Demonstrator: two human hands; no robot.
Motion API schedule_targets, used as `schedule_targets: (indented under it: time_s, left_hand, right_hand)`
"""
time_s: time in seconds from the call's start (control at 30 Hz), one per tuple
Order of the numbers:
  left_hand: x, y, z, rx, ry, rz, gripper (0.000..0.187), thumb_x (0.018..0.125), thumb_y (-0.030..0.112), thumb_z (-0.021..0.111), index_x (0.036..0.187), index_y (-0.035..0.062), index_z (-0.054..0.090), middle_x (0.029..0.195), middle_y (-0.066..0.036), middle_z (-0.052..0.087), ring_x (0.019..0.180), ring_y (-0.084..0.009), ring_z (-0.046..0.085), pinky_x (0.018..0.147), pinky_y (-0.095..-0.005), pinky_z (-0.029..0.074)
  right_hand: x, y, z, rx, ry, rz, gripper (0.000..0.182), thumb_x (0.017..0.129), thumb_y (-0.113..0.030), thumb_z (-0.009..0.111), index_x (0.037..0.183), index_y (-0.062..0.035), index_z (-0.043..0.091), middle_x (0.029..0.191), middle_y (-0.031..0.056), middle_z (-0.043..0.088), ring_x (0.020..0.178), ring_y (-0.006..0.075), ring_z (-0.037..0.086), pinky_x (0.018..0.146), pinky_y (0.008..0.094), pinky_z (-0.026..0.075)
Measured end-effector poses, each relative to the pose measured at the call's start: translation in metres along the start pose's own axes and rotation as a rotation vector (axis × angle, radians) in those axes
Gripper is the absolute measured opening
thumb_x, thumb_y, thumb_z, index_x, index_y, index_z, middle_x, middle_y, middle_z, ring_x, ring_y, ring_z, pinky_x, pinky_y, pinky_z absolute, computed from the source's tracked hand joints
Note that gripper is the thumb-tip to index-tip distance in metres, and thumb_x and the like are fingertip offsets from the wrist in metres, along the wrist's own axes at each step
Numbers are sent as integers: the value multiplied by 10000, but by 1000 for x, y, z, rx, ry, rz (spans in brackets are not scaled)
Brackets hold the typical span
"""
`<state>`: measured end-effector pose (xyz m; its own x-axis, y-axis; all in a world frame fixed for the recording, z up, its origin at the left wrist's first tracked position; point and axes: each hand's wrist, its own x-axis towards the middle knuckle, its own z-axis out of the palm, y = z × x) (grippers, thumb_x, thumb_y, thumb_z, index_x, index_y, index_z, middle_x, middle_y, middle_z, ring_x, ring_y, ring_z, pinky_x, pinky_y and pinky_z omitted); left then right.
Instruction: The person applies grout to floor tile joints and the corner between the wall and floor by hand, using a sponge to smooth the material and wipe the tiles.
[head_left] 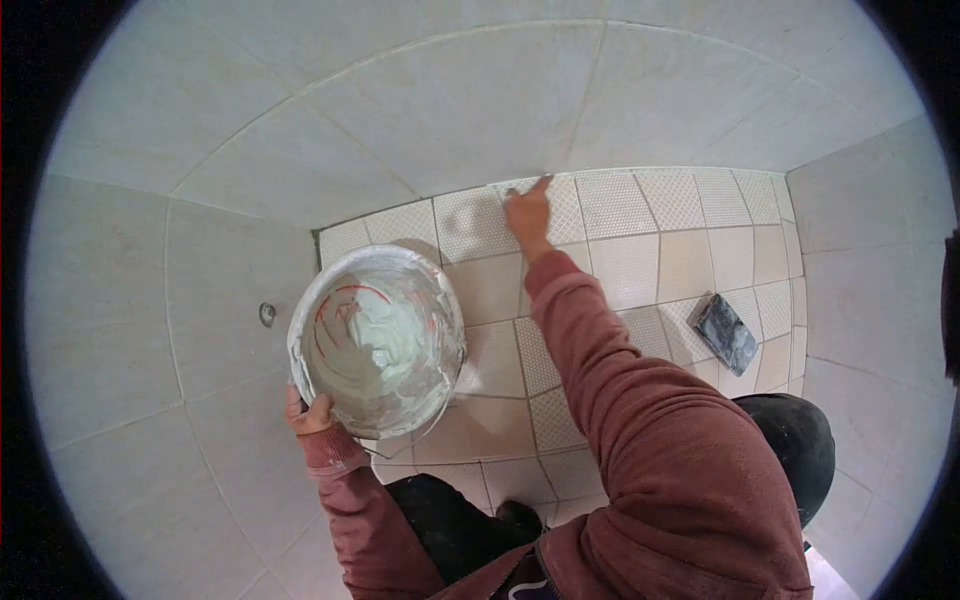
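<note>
My left hand [309,410] grips the near left rim of a bucket [452,300], thumb over the edge. Pale wet paste [385,345] lies inside the bucket, and its walls are smeared with it. My right hand [530,213] reaches to the far edge of the tiled floor [490,360]. One finger of it is stretched out and touches the joint where floor and wall meet; another finger also points outward, and the rest look curled. I see no tool in it. White filler runs along that joint to the right.
A dark marbled block [727,335] rests on the floor tiles at the right. Large pale wall tiles [450,110] rise ahead and on both sides. A small round metal fitting [267,314] is on the left wall. My dark-clothed knees are below.
</note>
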<state>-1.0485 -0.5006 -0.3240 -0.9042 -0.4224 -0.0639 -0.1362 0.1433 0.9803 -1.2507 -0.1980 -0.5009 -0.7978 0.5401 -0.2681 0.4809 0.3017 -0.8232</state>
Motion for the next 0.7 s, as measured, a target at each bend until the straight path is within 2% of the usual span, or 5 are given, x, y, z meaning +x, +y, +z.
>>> schedule_targets:
  time_s: [0.37, 0.47, 0.53, 0.63, 0.7]
  left_hand:
    - [0, -7, -7, 27, 81, -64, 453, 607, -11, 399, 1038, -37, 535, 946, -66, 584, 824, -153, 555, 747, -247, 434]
    - [3, -5, -3, -5, 44, -35, 437, 608, -13, 416, 1027, -34, 537, 932, -61, 584, 814, -147, 553, 736, -241, 431]
    - [4, -2, -1, 47, -3, -22, 414, 603, -13, 424, 997, -35, 550, 894, -48, 587, 782, -135, 550, 713, -232, 429]
    - [3, 1, -2, 106, -70, -14, 393, 598, -13, 427, 965, -31, 565, 845, -27, 587, 720, -114, 539, 665, -221, 430]
    - [3, 2, 0, 88, -61, -10, 387, 598, -12, 429, 959, -26, 571, 829, -17, 584, 694, -104, 531, 644, -216, 427]
  right_hand:
    - [-48, -48, 71, -187, -372, -81, 899, 726, -216, 535, 1186, 234, -94, 868, 288, 575, 828, 372, 577, 758, 387, 453]
    - [-41, -52, 60, -287, -497, -211, 837, 720, -216, 538, 1192, 252, 28, 901, 274, 578, 844, 352, 582, 760, 384, 456]
    - [-36, -61, 51, -789, -632, -326, 762, 709, -227, 543, 1197, 230, 177, 895, 263, 585, 860, 319, 590, 761, 367, 462]
    - [-24, -64, 32, -892, -685, -614, 700, 693, -227, 548, 1204, 171, 283, 883, 248, 594, 866, 288, 597, 755, 355, 469]
    - [-26, -60, 18, -712, -562, -487, 723, 690, -225, 546, 1227, 157, 247, 863, 244, 598, 846, 291, 600, 743, 362, 472]
